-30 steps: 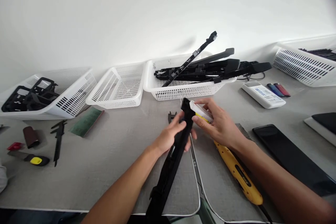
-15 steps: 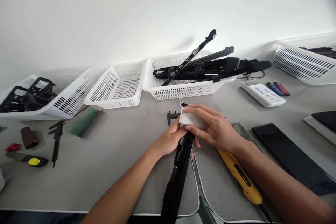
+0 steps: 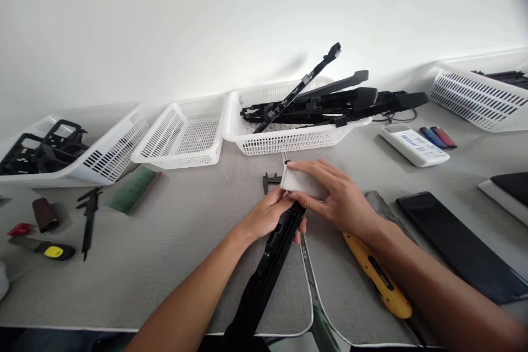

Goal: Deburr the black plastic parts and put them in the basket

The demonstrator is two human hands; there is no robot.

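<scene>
Head cam, fwd/down (prob. close)

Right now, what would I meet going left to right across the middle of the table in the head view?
Dark brown rolled tube → black caliper → green rectangular sheet → left hand holding a long black plastic part → right hand holding a white block → flat glossy black slab.

four white baskets (image 3: 284, 146), two calipers (image 3: 88, 220), one white block (image 3: 303, 182), one yellow tool (image 3: 383, 286), one knife (image 3: 60, 252)
</scene>
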